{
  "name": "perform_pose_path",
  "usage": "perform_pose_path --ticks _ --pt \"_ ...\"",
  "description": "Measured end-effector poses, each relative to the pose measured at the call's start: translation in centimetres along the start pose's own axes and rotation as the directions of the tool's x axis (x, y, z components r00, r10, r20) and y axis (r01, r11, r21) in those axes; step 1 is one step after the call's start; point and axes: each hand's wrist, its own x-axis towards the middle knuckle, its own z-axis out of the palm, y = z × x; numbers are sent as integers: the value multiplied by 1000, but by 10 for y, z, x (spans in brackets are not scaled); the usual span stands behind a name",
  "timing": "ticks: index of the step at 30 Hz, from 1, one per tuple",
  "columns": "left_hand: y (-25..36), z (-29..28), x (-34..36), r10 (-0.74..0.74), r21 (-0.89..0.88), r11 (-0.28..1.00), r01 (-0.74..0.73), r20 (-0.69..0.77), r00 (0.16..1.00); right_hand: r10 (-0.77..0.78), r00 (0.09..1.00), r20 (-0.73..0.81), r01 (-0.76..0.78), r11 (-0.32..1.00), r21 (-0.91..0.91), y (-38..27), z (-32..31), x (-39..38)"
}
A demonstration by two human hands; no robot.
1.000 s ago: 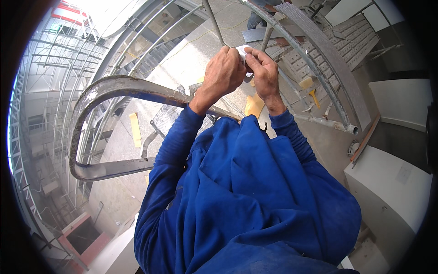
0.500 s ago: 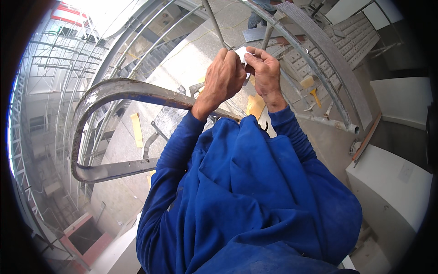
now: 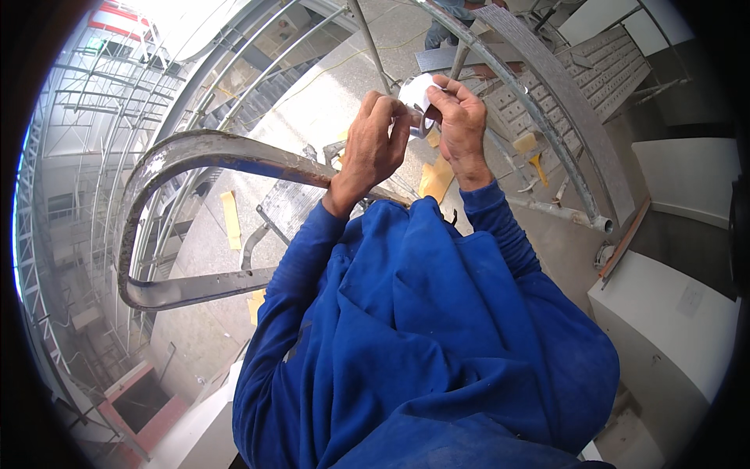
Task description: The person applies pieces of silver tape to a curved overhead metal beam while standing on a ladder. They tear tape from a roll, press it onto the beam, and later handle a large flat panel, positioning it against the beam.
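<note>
Out in front of my chest, both hands are on a small roll of tape (image 3: 418, 109), white and shiny silver, with part of its round hole showing. On the roll's left side, my left hand (image 3: 369, 152) is closed, its thumb and fingers pinching the silvery edge. My right hand (image 3: 462, 129) grips the white part from the right between thumb and fingers. Fingers partly cover the roll, so how the tape's end lies is unclear. Just under my left wrist passes a bent, worn metal rail (image 3: 226, 148).
Metal pipes (image 3: 508, 74) and a long grey plank (image 3: 570, 102) stand at the far right. Below lie yellow pieces (image 3: 231, 219) and a yellow-handled brush (image 3: 535, 152). Scaffolding (image 3: 101, 156) fills the left. A person's legs (image 3: 443, 31) show at the top. A white panel (image 3: 672, 313) is at right.
My hands have drawn slightly apart, the left shifting down and left. More of the tape roll and its round hole now shows between them.
</note>
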Motion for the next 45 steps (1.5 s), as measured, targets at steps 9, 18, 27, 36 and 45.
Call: perform_pose_path --ticks 9,18,27,36,45 --pt "18 -9 6 -250 33 968 250 3 968 -189 981 28 190 948 -255 -6 8 -6" --pt "5 -6 15 -360 -73 928 366 79 929 -190 978 89 210 919 -333 -10 12 -11" --pt "3 -18 23 -557 -148 791 594 231 798 19 905 424 96 964 -248 -14 -1 -4" --pt "-6 -16 22 -603 -267 689 674 305 737 41 915 402 106 936 -336 -13 -3 -2" --pt "-6 -21 22 -603 -286 685 670 294 742 80 919 387 76 925 -372 -15 -6 -2"
